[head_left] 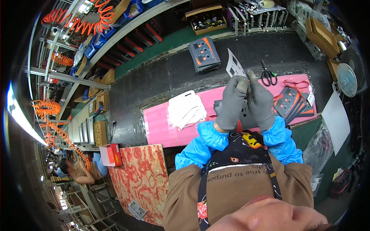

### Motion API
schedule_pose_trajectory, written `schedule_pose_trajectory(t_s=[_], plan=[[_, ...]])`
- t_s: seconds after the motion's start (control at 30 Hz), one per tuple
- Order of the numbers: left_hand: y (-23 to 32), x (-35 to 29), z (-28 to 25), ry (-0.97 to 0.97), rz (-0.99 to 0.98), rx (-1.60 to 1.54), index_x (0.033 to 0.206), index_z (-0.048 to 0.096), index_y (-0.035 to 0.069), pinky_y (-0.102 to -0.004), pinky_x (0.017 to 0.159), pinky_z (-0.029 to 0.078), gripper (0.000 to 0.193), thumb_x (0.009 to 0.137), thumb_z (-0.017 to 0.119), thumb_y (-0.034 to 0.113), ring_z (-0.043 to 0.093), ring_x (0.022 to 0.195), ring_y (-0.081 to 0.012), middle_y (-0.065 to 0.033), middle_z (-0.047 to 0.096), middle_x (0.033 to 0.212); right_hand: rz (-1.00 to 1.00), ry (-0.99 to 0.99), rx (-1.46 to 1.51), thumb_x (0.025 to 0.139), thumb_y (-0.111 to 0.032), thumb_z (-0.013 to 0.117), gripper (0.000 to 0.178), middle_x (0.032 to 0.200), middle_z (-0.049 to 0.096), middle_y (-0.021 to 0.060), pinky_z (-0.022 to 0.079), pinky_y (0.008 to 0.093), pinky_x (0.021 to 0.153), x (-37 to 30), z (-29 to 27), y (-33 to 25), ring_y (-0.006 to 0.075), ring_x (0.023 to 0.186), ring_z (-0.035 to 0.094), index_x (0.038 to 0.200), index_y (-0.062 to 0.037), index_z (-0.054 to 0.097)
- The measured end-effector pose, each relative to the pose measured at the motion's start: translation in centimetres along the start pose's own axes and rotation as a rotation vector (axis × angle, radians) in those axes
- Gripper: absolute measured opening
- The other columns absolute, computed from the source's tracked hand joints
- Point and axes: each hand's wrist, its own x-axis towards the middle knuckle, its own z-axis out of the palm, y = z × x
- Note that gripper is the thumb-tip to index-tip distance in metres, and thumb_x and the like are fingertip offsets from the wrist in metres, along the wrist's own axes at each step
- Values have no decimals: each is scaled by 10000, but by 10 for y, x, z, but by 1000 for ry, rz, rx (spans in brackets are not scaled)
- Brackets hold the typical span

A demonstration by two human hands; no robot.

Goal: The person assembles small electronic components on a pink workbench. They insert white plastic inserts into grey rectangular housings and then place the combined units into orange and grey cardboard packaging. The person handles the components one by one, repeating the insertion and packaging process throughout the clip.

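Both my hands wear grey gloves and blue sleeve covers. My left hand (232, 103) and my right hand (260, 101) are raised together over a pink mat (158, 125), pinching a thin grey cut-out sheet (234, 66) that sticks up from my fingertips. Under my hands lies a dark grey panel (246, 115) with small holes. To the left on the mat rests a pile of white sheets (186, 109). To the right lie several dark panels with orange markings (293, 102).
Black scissors (268, 76) and a red band (296, 84) lie at the mat's far edge. A stack of grey-and-orange panels (204, 54) sits farther back. A fan (347, 79), cardboard boxes (323, 35) and a red patterned board (140, 179) surround the bench. Another person (75, 171) sits at far left.
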Motion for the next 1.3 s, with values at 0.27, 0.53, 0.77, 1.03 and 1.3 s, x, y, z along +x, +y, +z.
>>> schedule_pose_trajectory(t_s=[0.27,0.53,0.77,1.03,1.3], plan=[[2,-1,-1,16,86,172,1001,578,38,-266,706,432,335,997,576,373,481,806,-91,-10,535,884,-10,21,-6,782,15,621,621,757,613,126,493,393,564,0,1,-3,291,666,629,1389,-52,512],[4,2,-5,-5,115,264,980,575,23,-284,713,448,317,996,582,339,512,817,-110,-36,552,876,-12,14,-45,803,6,626,605,752,615,124,491,395,561,0,1,-1,285,666,630,1393,-49,502],[12,6,-12,-127,51,144,994,568,31,-254,708,447,372,968,622,397,500,801,-83,8,534,868,35,-67,22,805,17,615,663,744,594,156,471,421,567,1,-8,-12,314,664,618,1444,-63,454],[4,4,-11,-96,57,-4,983,582,64,-226,701,441,311,943,666,361,493,781,-61,37,546,864,69,-66,131,817,38,553,648,753,587,183,475,427,592,-1,-12,-22,333,678,621,1451,-39,439],[-10,0,-8,-33,24,-173,961,576,73,-202,704,441,280,943,664,338,497,786,-43,40,556,864,26,-77,100,813,38,549,644,760,589,177,484,415,602,-2,-14,-23,321,672,618,1445,-24,442]])
